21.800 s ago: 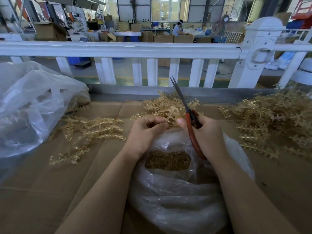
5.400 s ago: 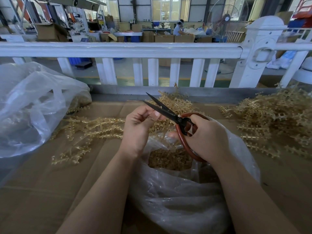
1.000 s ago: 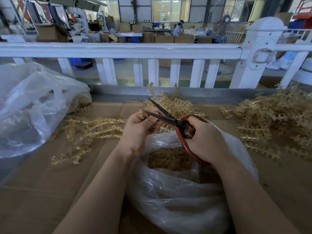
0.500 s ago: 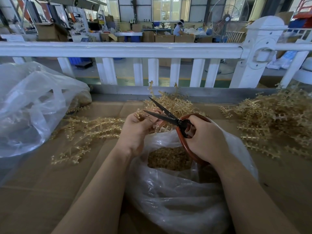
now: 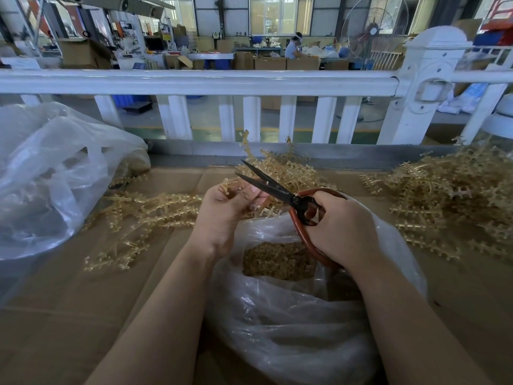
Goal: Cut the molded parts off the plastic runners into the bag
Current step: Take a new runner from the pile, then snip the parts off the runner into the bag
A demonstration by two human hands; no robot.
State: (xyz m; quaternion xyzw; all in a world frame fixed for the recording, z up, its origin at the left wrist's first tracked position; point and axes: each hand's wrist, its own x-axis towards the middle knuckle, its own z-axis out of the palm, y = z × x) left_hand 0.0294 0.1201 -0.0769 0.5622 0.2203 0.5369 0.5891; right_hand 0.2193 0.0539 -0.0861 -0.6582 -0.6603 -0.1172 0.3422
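The left hand [image 5: 222, 209] pinches a tan plastic runner [image 5: 231, 187] between thumb and fingertips, holding it just above the mouth of the clear bag [image 5: 291, 315]. The right hand [image 5: 341, 226] grips the red loop handles of the scissors [image 5: 280, 190], whose dark blades stand parted, their tips reaching past the left fingers toward the runner. Cut parts [image 5: 277, 259] already lie heaped inside the bag. More uncut runners sit in a pile [image 5: 449, 195] on the right of the cardboard-covered tabletop [image 5: 69, 315], another cluster [image 5: 286, 170] lies behind the hands, and further runners [image 5: 144, 215], whether cut or not I cannot tell, lie to the left, beside a second clear bag [image 5: 55, 173]

To do this snip well, I judge the cut should fall right where a part meets its stem, with the runner kept over the bag opening so the piece drops in rather than onto the cardboard. The left fingertips sit very close to the blades, so feeding the runner forward before closing them seems wise
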